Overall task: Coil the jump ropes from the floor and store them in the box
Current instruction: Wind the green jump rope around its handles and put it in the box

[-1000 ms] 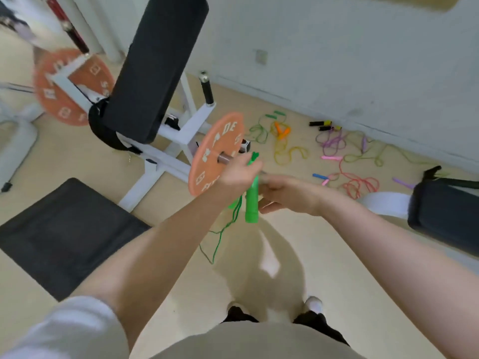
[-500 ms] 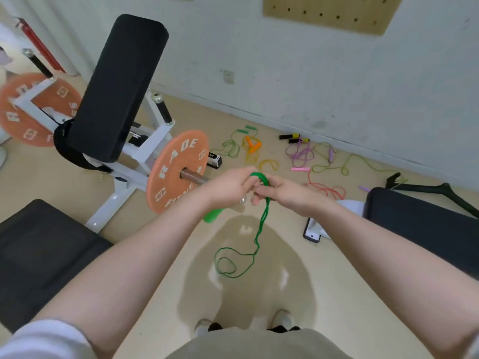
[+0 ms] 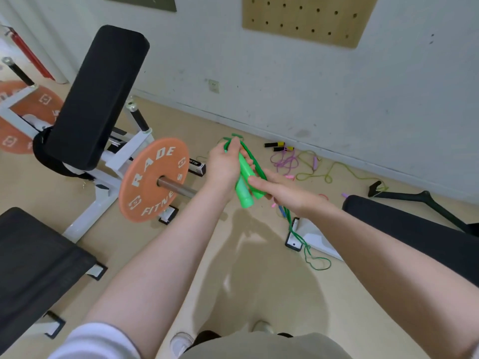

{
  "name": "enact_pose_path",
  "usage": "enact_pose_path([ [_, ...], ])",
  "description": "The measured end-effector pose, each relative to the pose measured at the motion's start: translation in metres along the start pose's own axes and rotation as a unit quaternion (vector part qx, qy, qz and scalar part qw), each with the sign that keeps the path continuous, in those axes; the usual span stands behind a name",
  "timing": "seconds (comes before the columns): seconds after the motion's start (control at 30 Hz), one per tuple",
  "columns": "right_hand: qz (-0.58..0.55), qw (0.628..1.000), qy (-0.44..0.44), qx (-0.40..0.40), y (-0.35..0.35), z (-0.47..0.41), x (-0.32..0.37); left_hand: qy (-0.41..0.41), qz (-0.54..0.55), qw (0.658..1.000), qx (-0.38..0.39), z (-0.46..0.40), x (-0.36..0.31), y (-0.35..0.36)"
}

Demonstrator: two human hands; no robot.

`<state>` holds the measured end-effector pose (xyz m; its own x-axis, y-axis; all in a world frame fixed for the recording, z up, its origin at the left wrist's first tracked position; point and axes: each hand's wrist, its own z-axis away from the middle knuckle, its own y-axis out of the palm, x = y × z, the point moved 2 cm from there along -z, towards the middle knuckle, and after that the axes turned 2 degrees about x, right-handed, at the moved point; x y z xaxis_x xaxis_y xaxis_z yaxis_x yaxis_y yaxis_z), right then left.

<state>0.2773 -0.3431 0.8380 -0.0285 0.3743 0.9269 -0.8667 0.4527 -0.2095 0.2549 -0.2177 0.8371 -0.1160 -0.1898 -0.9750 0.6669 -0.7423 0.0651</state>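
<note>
Since half a second ago a second loop lies beside the green handles point(image 3: 245, 185), left hand point(image 3: 224, 168) fingers clamped there, right hand point(image 3: 282, 193) fingers feeding green cord point(image 3: 300, 238); coiling continues.

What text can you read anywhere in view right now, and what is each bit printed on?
"RADE" on the upper face of the near orange weight plate.
"FITNE", cut off by the left forearm, on the lower face of the same plate.
"RTW" on the black-and-white end block behind that plate.
White markings on the far orange weight plate: too blurred and partly hidden to read.
Nothing readable on the green jump rope, pegboard or wall.
</note>
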Motion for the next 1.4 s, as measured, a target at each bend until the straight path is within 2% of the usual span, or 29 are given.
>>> enact_pose_path([
  [0.07, 0.022, 0.999, -0.022, -0.009, -0.004, 0.002, 0.002, -0.020, 0.062, 0.997, -0.042, 0.003, -0.002, 0.011],
  [0.1, 0.033, 0.999, -0.026, -0.018, -0.005, 0.000, -0.002, -0.012, 0.055, 0.997, -0.049, 0.004, -0.002, 0.015],
  [0.27, 0.129, 0.982, -0.032, -0.133, -0.002, -0.011, -0.013, 0.042, 0.021, 0.998, -0.034, 0.005, -0.005, 0.026],
  [0.43, 0.264, 0.947, 0.020, -0.182, 0.004, -0.019, -0.010, 0.019, 0.057, 0.998, -0.030, 0.011, -0.010, 0.030],
  [0.5, 0.303, 0.938, 0.036, -0.166, 0.005, -0.021, -0.011, 0.027, 0.010, 1.000, -0.002, 0.009, -0.009, 0.019],
  [0.53, 0.325, 0.932, 0.043, -0.156, 0.004, -0.021, -0.010, 0.050, -0.072, 0.996, 0.023, 0.006, -0.009, 0.011],
  [0.57, 0.352, 0.923, 0.047, -0.147, 0.003, -0.021, -0.010, 0.086, -0.190, 0.976, 0.056, 0.003, -0.010, 0.002],
  [0.63, 0.414, 0.899, 0.050, -0.133, -0.001, -0.020, -0.008, 0.163, -0.413, 0.888, 0.119, -0.005, -0.014, -0.018],
  [0.7, 0.479, 0.869, 0.049, -0.113, -0.002, -0.019, -0.004, 0.199, -0.543, 0.788, 0.211, -0.010, -0.020, -0.032],
  [0.77, 0.545, 0.834, 0.035, -0.082, 0.005, -0.022, 0.002, 0.201, -0.660, 0.661, 0.296, -0.010, -0.024, -0.038],
  [0.8, 0.568, 0.819, 0.025, -0.071, 0.011, -0.026, 0.007, 0.204, -0.700, 0.608, 0.313, -0.009, -0.025, -0.040],
  [0.83, 0.579, 0.812, 0.013, -0.068, 0.017, -0.029, 0.013, 0.207, -0.725, 0.576, 0.318, -0.007, -0.025, -0.041],
  [0.87, 0.583, 0.810, 0.005, -0.071, 0.022, -0.033, 0.019, 0.208, -0.737, 0.562, 0.314, -0.006, -0.027, -0.042],
  [1.07, 0.573, 0.815, 0.007, -0.085, 0.034, -0.045, 0.030, 0.225, -0.737, 0.560, 0.305, -0.018, -0.032, -0.056],
  [1.17, 0.581, 0.813, 0.024, -0.019, 0.033, -0.044, 0.041, 0.265, -0.742, 0.529, 0.315, -0.019, -0.033, -0.060],
  [1.27, 0.594, 0.802, 0.042, 0.044, 0.020, -0.041, 0.081, 0.300, -0.744, 0.493, 0.337, -0.027, -0.040, -0.068],
  [1.33, 0.532, 0.843, 0.042, 0.069, 0.007, -0.043, 0.107, 0.309, -0.736, 0.479, 0.366, -0.031, -0.048, -0.075],
  [1.4, 0.409, 0.910, 0.005, 0.065, -0.008, -0.048, 0.118, 0.307, -0.700, 0.504, 0.402, -0.032, -0.058, -0.083],
])
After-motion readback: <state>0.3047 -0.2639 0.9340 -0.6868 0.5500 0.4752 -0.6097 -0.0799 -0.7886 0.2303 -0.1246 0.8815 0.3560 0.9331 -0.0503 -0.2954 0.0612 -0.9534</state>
